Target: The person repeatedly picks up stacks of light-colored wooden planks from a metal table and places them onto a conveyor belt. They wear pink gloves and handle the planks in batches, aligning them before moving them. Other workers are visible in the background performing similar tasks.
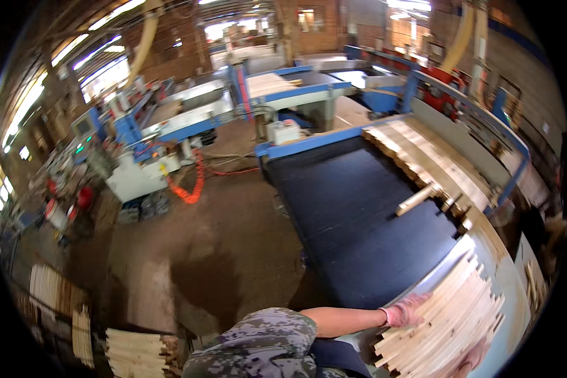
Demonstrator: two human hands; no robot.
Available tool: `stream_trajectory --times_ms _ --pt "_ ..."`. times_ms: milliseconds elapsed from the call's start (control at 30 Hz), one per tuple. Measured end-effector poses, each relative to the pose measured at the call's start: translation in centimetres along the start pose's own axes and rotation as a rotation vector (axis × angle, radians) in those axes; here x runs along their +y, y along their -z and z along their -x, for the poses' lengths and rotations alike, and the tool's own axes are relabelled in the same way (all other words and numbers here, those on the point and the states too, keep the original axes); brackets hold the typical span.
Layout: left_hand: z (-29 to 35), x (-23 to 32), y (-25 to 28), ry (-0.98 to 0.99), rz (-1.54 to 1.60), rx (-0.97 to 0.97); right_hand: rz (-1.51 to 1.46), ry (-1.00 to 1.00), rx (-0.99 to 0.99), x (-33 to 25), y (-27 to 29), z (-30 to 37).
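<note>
A spread batch of pale wooden strips point(444, 312) lies side by side at the lower right, on a light metal surface by the end of a black conveyor belt. My left hand point(406, 310), in a pinkish glove, grips the batch at its left edge, fingers curved over the outer strips. At the opposite, right edge my right hand point(475, 358) is closed against the strips; only part of it shows near the lower rim. Uneven ends give the batch a stepped outline.
The black belt point(359, 214) runs beyond, with more strips point(431, 157) lined along its right side and one strip point(416, 200) jutting out. Blue-framed machines point(189, 120) stand farther back. An orange coiled hose point(192, 186) hangs left. Stacked strips point(138, 353) lie at lower left.
</note>
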State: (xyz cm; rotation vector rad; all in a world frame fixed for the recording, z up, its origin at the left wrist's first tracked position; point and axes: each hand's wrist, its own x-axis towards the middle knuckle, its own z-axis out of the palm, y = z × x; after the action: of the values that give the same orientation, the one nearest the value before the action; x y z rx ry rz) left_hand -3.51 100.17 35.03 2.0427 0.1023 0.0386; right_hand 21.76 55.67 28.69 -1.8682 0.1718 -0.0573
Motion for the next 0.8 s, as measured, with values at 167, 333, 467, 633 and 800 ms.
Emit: stream_trajectory --times_ms 167,333,467,633,800 --pt "0.4 0.2 1.3 0.077 0.018 -0.054 0.115 -0.065 -0.053 -2.7 -3.9 1.5" --pt "0.2 -0.4 0.6 0.050 0.060 -0.025 0.141 -0.071 -0.075 -4.5 -5.1 2.0" --pt "0.1 -0.3 0.8 0.052 0.065 -0.021 0.155 -0.077 -0.083 -5.0 -5.8 2.0" --pt "0.3 0.0 0.8 0.062 0.037 -0.026 0.167 -0.082 -0.084 -5.4 -5.9 1.9" --pt "0.5 0.1 0.9 0.083 0.060 -0.018 0.174 -0.099 -0.089 -6.2 -6.0 2.3"
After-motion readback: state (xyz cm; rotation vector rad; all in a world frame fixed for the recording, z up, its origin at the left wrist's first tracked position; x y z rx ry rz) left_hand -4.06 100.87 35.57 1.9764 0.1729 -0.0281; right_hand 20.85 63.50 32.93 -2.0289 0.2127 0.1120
